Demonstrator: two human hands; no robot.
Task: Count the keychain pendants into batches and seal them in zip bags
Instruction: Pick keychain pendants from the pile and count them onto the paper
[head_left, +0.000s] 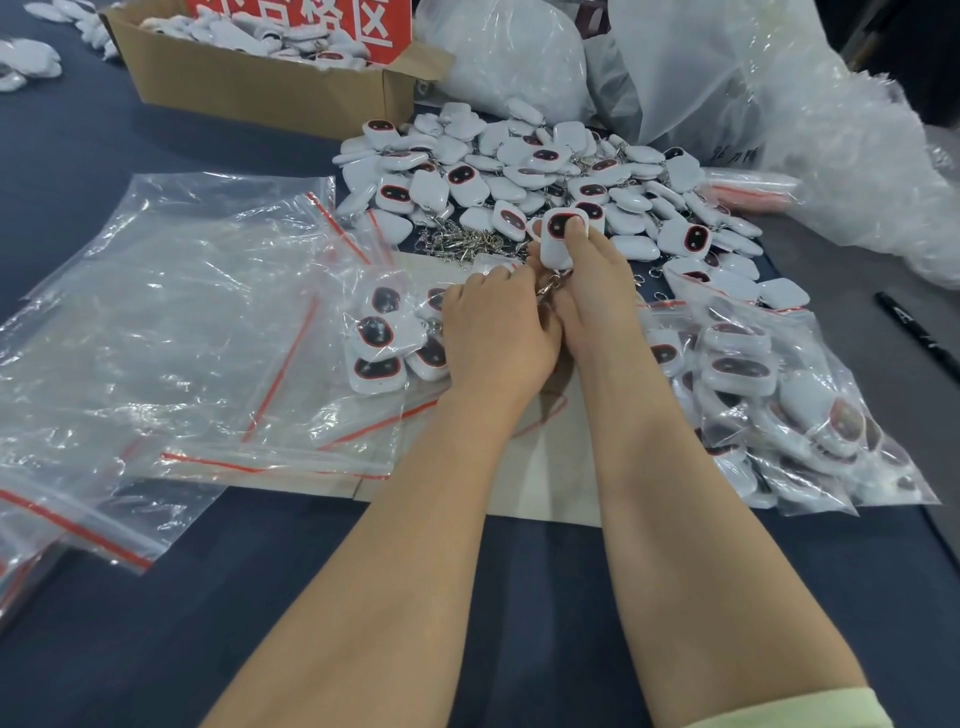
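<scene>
I look down over two bare forearms that reach out across a dark blue table. A pale green sleeve shows at the right elbow.

My right hand grasps one white keychain pendant and holds it upright. The thumb lies across its dark, red-rimmed face. The pendant is just in front of a big loose pile of pendants, at the pile's near edge.

My left hand is curled, and its fingertips meet at the metal clasp that hangs below the held pendant. I cannot tell whether they pinch it or only touch it.

A small heap of loose clasps lies just left of the held pendant.

Left of the hands, a small batch of pendants lies face up beneath clear plastic. Further left is a spread of empty zip bags with red seal strips.

To the right, filled zip bags packed with pendants are stacked on each other. A black marker lies beyond them on the table.

A pale flat sheet sits under the hands.

At the back left is a cardboard box holding more white pendants. A red sign with white characters stands in it. Large crumpled plastic bags fill the back right.
</scene>
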